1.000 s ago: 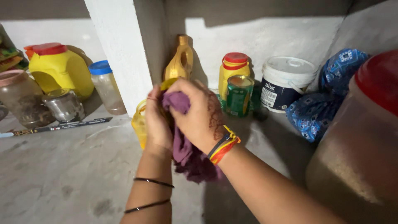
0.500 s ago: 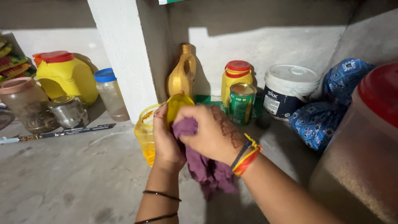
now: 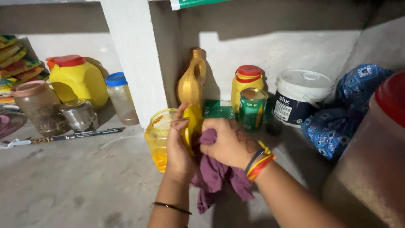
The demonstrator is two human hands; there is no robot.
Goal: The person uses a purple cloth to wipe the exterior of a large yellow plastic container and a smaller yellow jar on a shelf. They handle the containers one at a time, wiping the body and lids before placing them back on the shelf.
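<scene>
My left hand (image 3: pixel 179 145) is wrapped around a yellow lid (image 3: pixel 193 124), fingers curled tight on its edge, holding it up on end just above the open yellow jar (image 3: pixel 158 137). My right hand (image 3: pixel 228 143) is closed on a purple cloth (image 3: pixel 217 177), pressing a bunched part of it against the lid's inner face while the rest hangs down toward the near side. The jar sits on the grey concrete shelf (image 3: pixel 76 181), just left of my left hand, its mouth uncovered. Just beyond my hands, against the far wall, stands a golden jug-shaped bottle (image 3: pixel 192 82), and right of it a yellow jar with a red cap (image 3: pixel 247 82) with a green tin (image 3: pixel 252 107) in front. Further right is a white bucket (image 3: pixel 299 97), then a blue patterned bag (image 3: pixel 346 112). Far left, past the white pillar (image 3: pixel 135 59), a big yellow canister (image 3: pixel 78 80) and a blue-capped jar (image 3: pixel 121 99)
</scene>
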